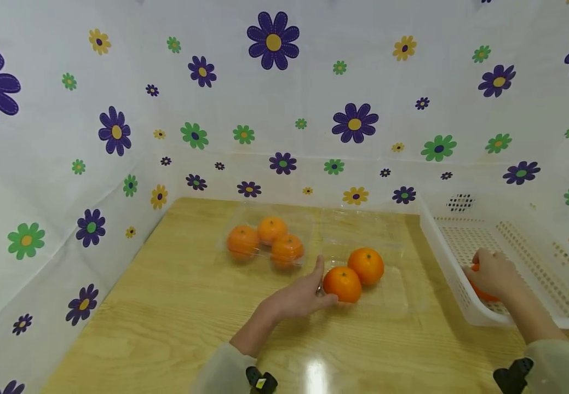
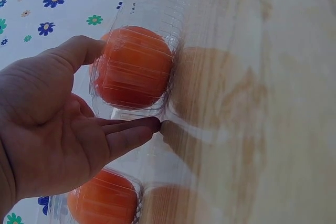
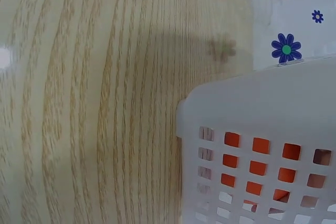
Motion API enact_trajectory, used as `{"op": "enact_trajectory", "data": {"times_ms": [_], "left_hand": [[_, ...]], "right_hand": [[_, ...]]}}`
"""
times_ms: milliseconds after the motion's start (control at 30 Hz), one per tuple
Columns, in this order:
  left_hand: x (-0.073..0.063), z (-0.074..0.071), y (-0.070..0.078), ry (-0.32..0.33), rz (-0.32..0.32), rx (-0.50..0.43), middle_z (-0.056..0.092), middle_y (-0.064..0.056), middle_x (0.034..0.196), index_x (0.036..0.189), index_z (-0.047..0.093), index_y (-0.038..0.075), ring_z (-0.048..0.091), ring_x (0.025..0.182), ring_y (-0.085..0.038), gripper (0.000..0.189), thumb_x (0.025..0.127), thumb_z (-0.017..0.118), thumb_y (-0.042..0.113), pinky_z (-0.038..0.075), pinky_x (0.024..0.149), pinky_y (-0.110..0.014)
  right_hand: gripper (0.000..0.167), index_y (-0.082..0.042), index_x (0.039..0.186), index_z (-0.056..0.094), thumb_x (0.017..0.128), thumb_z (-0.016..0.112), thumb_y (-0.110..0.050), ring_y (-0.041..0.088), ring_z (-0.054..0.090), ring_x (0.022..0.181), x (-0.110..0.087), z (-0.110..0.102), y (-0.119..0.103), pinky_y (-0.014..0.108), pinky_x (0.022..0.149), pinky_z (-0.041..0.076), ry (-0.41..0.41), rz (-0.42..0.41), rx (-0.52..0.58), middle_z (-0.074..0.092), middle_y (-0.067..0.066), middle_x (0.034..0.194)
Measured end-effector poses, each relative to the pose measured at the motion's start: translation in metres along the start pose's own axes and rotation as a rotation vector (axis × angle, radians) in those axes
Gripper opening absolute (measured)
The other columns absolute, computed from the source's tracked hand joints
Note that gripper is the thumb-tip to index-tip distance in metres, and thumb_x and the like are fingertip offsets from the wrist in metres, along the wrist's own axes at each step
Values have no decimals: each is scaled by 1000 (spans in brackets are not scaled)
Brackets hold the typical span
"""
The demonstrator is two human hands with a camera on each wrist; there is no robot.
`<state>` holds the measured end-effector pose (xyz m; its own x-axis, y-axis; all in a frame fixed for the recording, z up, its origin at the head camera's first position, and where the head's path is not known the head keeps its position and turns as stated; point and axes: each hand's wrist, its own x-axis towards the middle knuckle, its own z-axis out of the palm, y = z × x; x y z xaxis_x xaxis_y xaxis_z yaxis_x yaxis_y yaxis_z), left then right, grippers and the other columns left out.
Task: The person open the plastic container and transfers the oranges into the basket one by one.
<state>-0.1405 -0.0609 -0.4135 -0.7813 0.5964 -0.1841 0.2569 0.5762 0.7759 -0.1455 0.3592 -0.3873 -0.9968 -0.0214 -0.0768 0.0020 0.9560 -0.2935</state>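
Flowered sheet (image 1: 245,104) covers the back and side behind a wood-grained worktop (image 1: 166,306), which shows a bright patch of glare at its near edge. Toward the middle lies an open clear box (image 1: 388,301) with two oranges (image 1: 366,266) in its left part, one nearer than the other, and its clear lid (image 1: 363,225) folded back toward the sheet. Left of it, just beside, a closed clear box (image 1: 301,218) holds three oranges (image 1: 272,230), its see-through cover lying between them and anything above. The left hand (image 1: 300,298) is at the open box's left side, thumb and fingers apart, alongside the nearer orange; the left wrist view shows the fingers nearly straight. At the right stands a white basket (image 1: 444,273) with slotted walls. Inside it, near its left wall, the right hand (image 1: 495,273) is curled round an orange (image 1: 485,294). That forearm passes over the near rim, and in the right wrist view the perforated wall stands in the way, showing orange only through its holes. Pale sleeves (image 1: 560,366) and black wrist units (image 1: 513,376) sit at both wrists.
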Motion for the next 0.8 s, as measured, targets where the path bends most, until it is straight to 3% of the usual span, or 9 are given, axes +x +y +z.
{"op": "enact_trajectory", "data": {"times_ms": [100,233,300,400,533,667,800], "left_hand": [[2,-1,1,-7,-5,0,60,-5,79,158,-10,4,46,56,-13,101,97,61,42,45,60,-26],[1,-2,2,-4,-6,10,66,-10,91,158,-9,3,53,66,-13,100,98,61,43,48,69,-26],[2,-3,2,2,-2,16,67,-12,104,158,-8,3,56,75,-13,100,98,60,44,49,77,-27],[4,-4,1,6,-3,17,66,-11,104,158,-9,4,57,79,-15,101,98,60,46,49,80,-28],[5,-5,-1,13,-9,25,66,-11,110,158,-9,5,57,82,-15,102,97,60,47,48,82,-29],[6,-4,0,3,-10,21,66,-14,107,158,-9,5,56,76,-16,101,97,61,45,48,76,-30],[7,-2,2,-8,-2,21,65,-18,120,158,-10,4,57,82,-15,101,98,61,45,49,81,-30]], "right_hand": [[49,20,112,46,97,53,-26,63,47,95,0,-2,1,62,72,44,-41,57,-6,46,45,104],[58,20,119,44,99,49,-34,65,49,96,-1,-5,0,62,69,47,-94,103,-31,44,48,111],[59,21,120,44,100,48,-35,64,48,99,0,-7,-1,63,72,46,-95,96,-41,46,47,113],[61,23,122,44,101,46,-34,63,47,103,3,-9,-2,66,79,45,-86,70,-61,47,48,116],[67,24,131,40,103,42,-37,65,38,116,6,-9,-5,72,93,37,-89,62,-71,42,50,127],[80,20,144,26,104,35,-49,71,21,123,4,-9,-5,78,95,27,-118,124,-25,22,52,138],[90,13,151,11,102,29,-60,74,7,126,1,-9,-3,83,94,18,-137,179,37,5,51,144]]}}
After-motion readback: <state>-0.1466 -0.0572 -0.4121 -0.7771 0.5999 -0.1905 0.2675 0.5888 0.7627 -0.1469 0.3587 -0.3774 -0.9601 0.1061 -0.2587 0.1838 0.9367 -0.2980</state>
